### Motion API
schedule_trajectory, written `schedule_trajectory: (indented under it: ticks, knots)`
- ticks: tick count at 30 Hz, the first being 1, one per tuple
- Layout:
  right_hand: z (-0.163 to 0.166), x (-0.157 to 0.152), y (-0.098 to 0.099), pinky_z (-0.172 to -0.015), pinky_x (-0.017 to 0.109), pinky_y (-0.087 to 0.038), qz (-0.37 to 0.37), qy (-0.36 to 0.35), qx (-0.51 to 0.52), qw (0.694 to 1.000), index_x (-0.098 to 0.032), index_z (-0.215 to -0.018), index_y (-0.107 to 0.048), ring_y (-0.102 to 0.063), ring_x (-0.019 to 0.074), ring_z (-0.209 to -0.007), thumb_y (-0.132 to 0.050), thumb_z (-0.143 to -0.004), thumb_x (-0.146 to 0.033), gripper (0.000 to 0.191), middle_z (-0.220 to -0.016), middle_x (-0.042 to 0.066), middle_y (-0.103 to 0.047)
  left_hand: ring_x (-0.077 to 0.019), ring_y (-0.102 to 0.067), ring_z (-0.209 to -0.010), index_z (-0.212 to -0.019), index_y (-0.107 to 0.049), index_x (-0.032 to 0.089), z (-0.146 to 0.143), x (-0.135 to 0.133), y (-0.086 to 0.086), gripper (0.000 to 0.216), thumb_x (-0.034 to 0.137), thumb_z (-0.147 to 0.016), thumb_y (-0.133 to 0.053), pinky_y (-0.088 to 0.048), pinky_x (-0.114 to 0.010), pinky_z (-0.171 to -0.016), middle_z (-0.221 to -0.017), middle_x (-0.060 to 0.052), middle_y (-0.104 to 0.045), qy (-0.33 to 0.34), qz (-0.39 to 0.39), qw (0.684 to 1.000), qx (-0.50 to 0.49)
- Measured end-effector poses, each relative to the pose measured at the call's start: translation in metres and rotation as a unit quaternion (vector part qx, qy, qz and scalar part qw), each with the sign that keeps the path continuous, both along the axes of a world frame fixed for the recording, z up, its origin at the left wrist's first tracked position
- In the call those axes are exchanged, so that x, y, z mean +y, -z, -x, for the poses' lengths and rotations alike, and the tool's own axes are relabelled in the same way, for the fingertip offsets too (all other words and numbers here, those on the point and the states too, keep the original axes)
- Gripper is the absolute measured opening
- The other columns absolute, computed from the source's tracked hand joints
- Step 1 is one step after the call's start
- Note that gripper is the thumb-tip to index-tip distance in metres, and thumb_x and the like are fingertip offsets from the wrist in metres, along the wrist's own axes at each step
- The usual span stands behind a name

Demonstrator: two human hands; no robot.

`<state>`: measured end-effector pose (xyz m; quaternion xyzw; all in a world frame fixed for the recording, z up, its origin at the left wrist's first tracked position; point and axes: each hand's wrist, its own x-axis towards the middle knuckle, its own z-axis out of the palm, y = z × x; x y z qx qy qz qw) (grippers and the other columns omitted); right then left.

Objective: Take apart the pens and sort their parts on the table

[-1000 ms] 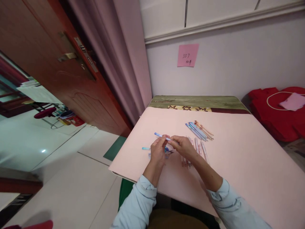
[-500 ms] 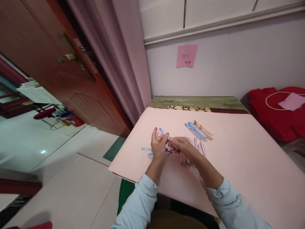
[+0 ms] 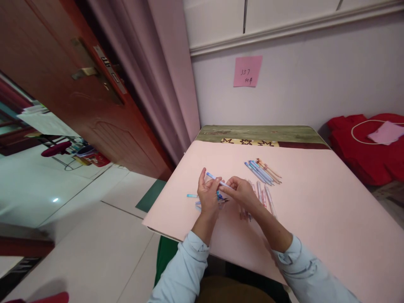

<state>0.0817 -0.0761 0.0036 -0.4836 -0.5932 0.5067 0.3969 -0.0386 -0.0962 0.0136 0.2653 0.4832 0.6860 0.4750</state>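
Observation:
Both hands hold one slim light-blue pen [image 3: 213, 175] slantwise above the table, its darker blue end up and to the left. My left hand [image 3: 207, 195] pinches its middle between thumb and fingers, with another finger sticking up. The fingers of my right hand [image 3: 242, 192] close on the pen's lower right end and partly cover it. Under my left hand lie a teal-ended pen [image 3: 191, 195] and several blue pens, partly hidden. Pink and whitish pens [image 3: 264, 197] lie beneath and beside my right hand. Farther back are blue pens [image 3: 259, 173] and orange-brown ones [image 3: 269, 168], side by side.
A pale pink sheet [image 3: 315, 210] covers most of the table, whose green patterned top [image 3: 261, 133] shows at the back. A red cloth bag [image 3: 356, 155] is at the right. The brown door [image 3: 94, 101] and a mauve curtain [image 3: 164, 75] stand left.
The pen has turned to lie flatter, and its blue end has shifted slightly left and down. My right hand has moved a little up and its fingers have changed position on the pen.

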Motion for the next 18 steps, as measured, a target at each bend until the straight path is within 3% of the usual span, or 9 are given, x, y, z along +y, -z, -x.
schedule_trajectory:
  ticks: [3,5,10,15,18]
  knots:
    - [0.0,-0.003,-0.007,-0.045,0.025,-0.028,0.071,-0.092,0.072,0.991,-0.018,-0.071,-0.063,-0.036,0.0097,-0.042,-0.05,-0.084,-0.064,0.05,-0.045,-0.005,-0.043,-0.0134,-0.064,-0.066,-0.149,-0.032,0.023,0.003,0.0,-0.002,0.095,0.031,-0.067,-0.08,-0.047,-0.025,-0.062,-0.083,-0.004,-0.071,0.003,0.009,0.999,-0.036]
    - [0.0,-0.003,-0.009,-0.044,0.024,-0.028,0.11,-0.131,0.107,0.979,-0.016,-0.072,-0.066,-0.036,0.0089,-0.04,-0.047,-0.086,-0.063,0.053,-0.045,-0.004,-0.044,-0.0126,-0.063,-0.061,-0.15,-0.029,0.025,0.004,0.0,-0.002,0.098,0.034,-0.067,-0.08,-0.047,-0.026,-0.06,-0.084,-0.003,-0.071,0.009,0.01,0.999,-0.045]
    - [0.002,0.001,0.002,-0.05,0.024,-0.038,0.097,-0.081,0.099,0.987,-0.016,-0.07,-0.066,-0.054,0.0116,-0.053,-0.066,-0.075,-0.054,0.038,-0.065,0.004,-0.067,-0.0135,-0.065,-0.064,-0.148,-0.033,0.023,0.004,0.001,0.0,0.094,0.035,-0.067,-0.08,-0.047,-0.026,-0.062,-0.081,-0.003,-0.072,-0.002,0.004,1.0,-0.025]
    - [0.005,0.003,0.01,-0.05,0.024,-0.037,0.07,-0.025,0.083,0.994,-0.019,-0.075,-0.063,-0.052,0.0119,-0.051,-0.08,-0.063,-0.048,0.036,-0.061,0.0,-0.064,-0.0174,-0.069,-0.074,-0.148,-0.034,0.023,0.005,0.004,0.004,0.092,0.033,-0.068,-0.079,-0.05,-0.027,-0.067,-0.083,-0.005,-0.073,-0.015,0.01,1.0,-0.021]
    - [0.004,0.0,0.005,-0.045,0.024,-0.031,0.069,-0.041,0.061,0.995,-0.019,-0.074,-0.063,-0.045,0.0105,-0.045,-0.068,-0.074,-0.057,0.038,-0.052,-0.003,-0.055,-0.0169,-0.069,-0.074,-0.147,-0.034,0.023,0.006,0.007,0.006,0.089,0.032,-0.069,-0.078,-0.05,-0.027,-0.067,-0.086,-0.006,-0.073,-0.019,0.007,0.999,-0.025]
